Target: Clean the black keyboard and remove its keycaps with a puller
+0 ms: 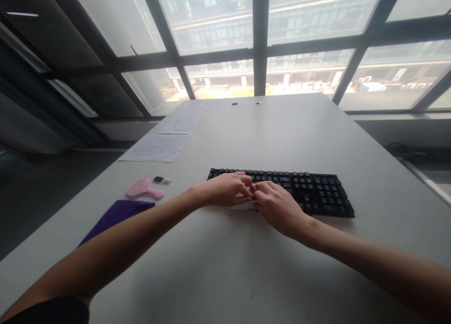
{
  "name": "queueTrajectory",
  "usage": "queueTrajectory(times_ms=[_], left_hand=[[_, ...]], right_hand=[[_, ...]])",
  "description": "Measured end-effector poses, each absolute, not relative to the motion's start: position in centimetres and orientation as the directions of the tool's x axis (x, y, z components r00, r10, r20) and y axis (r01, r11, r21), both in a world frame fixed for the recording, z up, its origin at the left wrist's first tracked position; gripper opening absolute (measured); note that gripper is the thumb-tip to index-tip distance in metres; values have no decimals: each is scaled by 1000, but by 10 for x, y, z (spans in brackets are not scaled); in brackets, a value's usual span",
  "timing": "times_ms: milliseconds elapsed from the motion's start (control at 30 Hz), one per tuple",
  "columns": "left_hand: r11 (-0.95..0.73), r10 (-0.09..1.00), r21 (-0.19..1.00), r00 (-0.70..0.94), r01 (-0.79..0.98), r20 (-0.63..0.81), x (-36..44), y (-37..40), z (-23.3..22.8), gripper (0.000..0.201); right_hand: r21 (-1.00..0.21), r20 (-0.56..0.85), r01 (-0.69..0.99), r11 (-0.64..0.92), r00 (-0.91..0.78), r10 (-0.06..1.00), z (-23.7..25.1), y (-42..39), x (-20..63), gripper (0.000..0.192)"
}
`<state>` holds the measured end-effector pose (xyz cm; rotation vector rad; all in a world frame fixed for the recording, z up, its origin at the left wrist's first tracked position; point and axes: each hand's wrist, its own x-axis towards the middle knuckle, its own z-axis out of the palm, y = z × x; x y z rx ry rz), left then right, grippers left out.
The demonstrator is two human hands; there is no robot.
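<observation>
A black keyboard [310,190] lies on the white table, its left half partly covered by my hands. Over its front edge, my left hand [230,189] has its fingers bent and brought together on a white, tissue-like piece [243,205]. My right hand [276,202] meets it fingertip to fingertip, thumb and fingers pinched on the same white piece. Most of this piece is hidden under my hands, so its exact kind is hard to make out.
On the left lie a pink hairbrush [141,188], a small black clip-like item [159,179] and a purple folded cloth or pouch [114,218]. Sheets of paper [157,148] rest along the table's left edge. Large windows [218,75] stand beyond the far edge.
</observation>
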<state>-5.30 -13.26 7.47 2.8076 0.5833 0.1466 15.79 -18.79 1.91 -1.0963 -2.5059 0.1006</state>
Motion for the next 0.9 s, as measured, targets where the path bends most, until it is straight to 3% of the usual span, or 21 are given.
queueTrajectory(times_ms=[200, 433, 667, 900], left_hand=[[-875, 401, 293, 916, 384, -1, -52, -131, 79, 23], [-868, 413, 320, 910, 380, 40, -55, -130, 74, 24], [-794, 608, 218, 743, 568, 280, -43, -171, 36, 24], [-720, 681, 215, 614, 660, 399, -44, -194, 6, 36]], right_hand=[[-228, 333, 684, 693, -614, 716, 16, -188, 159, 22], [-247, 361, 674, 696, -603, 712, 15, -188, 159, 22], [-163, 410, 693, 703, -600, 687, 5, -196, 157, 35], [-98, 403, 705, 702, -617, 676, -6, -199, 155, 51]])
